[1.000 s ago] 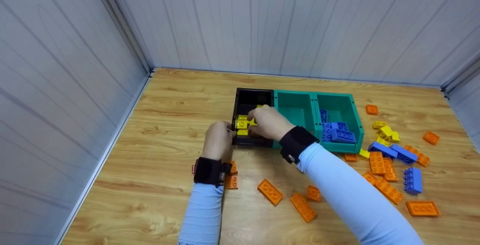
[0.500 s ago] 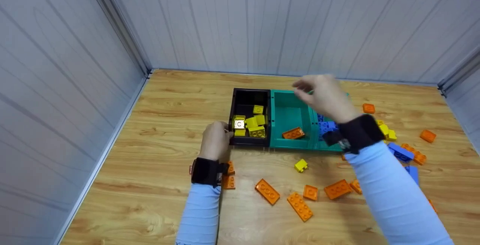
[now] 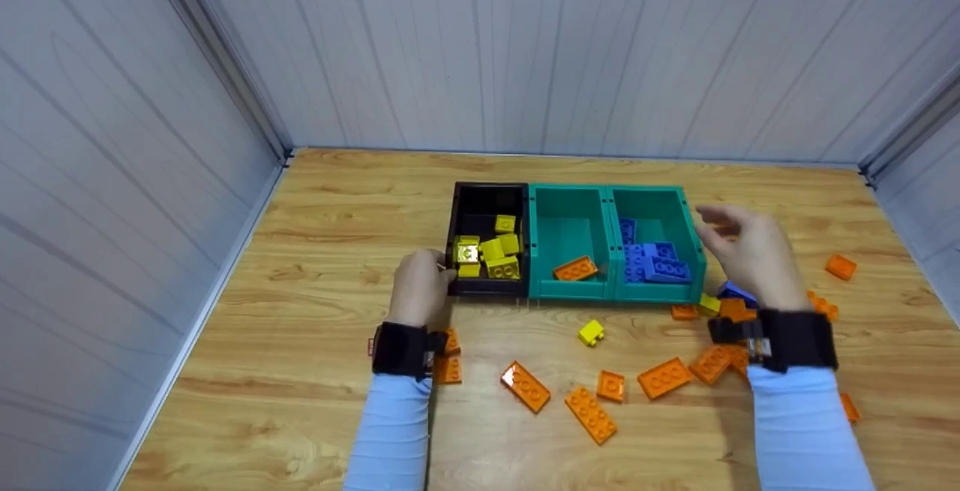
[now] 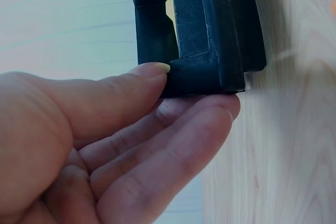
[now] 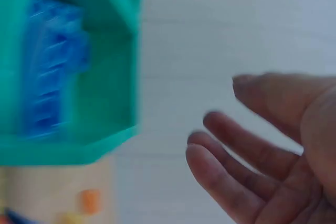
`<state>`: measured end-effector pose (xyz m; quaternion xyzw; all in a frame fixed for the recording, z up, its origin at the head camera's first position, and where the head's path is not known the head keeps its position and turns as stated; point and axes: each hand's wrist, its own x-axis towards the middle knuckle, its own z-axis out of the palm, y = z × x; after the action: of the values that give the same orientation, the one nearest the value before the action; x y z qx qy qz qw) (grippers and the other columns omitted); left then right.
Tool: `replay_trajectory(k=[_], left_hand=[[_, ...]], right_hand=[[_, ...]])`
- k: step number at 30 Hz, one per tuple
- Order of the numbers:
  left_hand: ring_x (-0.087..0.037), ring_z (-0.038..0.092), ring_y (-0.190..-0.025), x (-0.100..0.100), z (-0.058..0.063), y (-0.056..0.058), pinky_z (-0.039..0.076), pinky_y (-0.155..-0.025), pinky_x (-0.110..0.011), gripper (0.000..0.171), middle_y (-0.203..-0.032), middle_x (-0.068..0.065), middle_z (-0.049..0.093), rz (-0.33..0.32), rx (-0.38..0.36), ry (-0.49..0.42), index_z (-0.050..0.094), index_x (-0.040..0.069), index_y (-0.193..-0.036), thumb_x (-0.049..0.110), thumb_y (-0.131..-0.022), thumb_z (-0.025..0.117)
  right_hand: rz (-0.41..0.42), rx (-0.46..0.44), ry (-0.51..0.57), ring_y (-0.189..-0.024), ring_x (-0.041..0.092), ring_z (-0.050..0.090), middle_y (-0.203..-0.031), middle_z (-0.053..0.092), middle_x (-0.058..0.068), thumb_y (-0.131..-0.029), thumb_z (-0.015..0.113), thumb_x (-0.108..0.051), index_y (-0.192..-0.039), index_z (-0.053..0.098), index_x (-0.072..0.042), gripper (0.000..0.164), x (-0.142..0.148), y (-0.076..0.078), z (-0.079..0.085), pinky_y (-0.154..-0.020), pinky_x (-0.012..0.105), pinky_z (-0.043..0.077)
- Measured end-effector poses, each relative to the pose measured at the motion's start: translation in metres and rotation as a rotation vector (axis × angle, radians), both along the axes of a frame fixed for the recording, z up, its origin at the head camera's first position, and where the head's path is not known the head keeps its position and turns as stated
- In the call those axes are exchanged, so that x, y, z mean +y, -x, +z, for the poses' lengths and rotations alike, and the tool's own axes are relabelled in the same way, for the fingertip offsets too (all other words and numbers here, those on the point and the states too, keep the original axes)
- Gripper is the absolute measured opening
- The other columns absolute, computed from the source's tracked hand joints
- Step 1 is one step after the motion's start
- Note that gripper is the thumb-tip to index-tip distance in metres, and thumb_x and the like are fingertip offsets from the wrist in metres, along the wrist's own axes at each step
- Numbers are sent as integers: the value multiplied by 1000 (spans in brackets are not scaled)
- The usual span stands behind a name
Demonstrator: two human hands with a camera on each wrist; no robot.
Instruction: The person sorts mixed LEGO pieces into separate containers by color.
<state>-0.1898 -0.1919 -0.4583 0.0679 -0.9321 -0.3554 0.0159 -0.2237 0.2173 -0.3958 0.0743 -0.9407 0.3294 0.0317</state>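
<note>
Black bin [image 3: 489, 290]: on the table [image 3: 330, 266], its near left corner inside your grip.
Left hand [image 3: 418, 287]: pinching that corner, thumb laid over the edge, fingers against the outside.
Yellow bricks [image 3: 502, 267]: in the black bin, just right of your pinch, mostly heaped toward the near end; one sits farther back.
Middle bin [image 3: 571, 292]: teal, next right from the gripped bin, walls adjoining; one orange brick [image 3: 575, 269] lies tilted near its front.
Right bin [image 3: 652, 293]: teal, farthest of the row from your pinch; blue bricks [image 3: 667, 269] piled at its near end.
Right hand [image 3: 757, 254]: unclosed, thumb and fingers parted, holding nothing; raised just beyond the right bin's outer wall. Your right wrist view is blurred.
Loose yellow brick [image 3: 591, 332]: on the table, right of your pinch and nearer you, in front of the middle bin.
Orange pair [image 3: 450, 370]: on your side of the pinch, beside the left wrist strap [image 3: 401, 348], which partly covers them.
Scattered orange bricks [image 3: 591, 416]: nearer you than the pinch and to its right, stretching toward the right wrist strap [image 3: 799, 341].
Mixed bricks [image 3: 709, 365]: far right of the pinch, partly hidden by your right arm.
</note>
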Motion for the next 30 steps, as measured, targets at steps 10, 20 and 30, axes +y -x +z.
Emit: replay_trajectory(k=[10,20,30], left_hand=[[-27,68,-81,3,-3,-3,54,-75,-39,10,-88,-12,73,-8,27,8,76,0,-98,6,-90,72],[-25,69,-79,6,0,-4,55,-74,-38,12,-87,-11,73,-1,-18,-23,76,0,-98,9,-91,72],[-26,68,-88,-12,23,-24,55,-81,-41,30,-102,-13,73,-64,-120,44,73,-1,-111,20,-90,75]], right_hand=[[-194,28,53,-100,35,66,-121,65,22,-105,51,-29,-142,56,-9,42,16,-24,-75,-68,30,55],[-181,166,43,-74,24,62,-102,71,18,-102,56,-19,-138,61,-18,36,15,-24,-80,-50,23,34],[-114,7,89,-93,30,66,-109,68,18,-103,55,-18,-146,52,-22,43,19,-25,-79,-62,24,48]])
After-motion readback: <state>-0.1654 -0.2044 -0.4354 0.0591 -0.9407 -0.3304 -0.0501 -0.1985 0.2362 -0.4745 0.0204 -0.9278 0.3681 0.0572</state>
